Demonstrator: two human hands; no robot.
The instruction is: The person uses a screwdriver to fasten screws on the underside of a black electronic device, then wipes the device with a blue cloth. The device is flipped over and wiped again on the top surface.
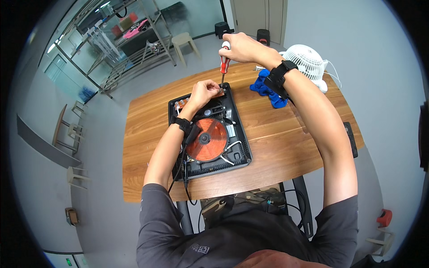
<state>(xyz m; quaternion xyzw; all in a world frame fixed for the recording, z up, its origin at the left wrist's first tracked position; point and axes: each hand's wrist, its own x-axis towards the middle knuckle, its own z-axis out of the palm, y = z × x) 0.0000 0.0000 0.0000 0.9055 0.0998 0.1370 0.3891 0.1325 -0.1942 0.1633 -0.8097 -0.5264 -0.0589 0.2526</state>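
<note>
An opened induction cooker lies on the table, its black housing showing a round copper coil and loose white wires. My right hand is closed round the red and white handle of a screwdriver, held upright. The screwdriver's tip points down at the far right corner of the housing, by a small orange-brown circuit board. Close beside the tip, my left hand has its fingers pinched together over the board's edge. Whatever lies between those fingers is hidden.
On the wooden table, a crumpled blue cloth and a white fan sit right of the cooker. A black object lies at the right edge. A black cable hangs over the near edge. Beyond stand a stool and metal rack.
</note>
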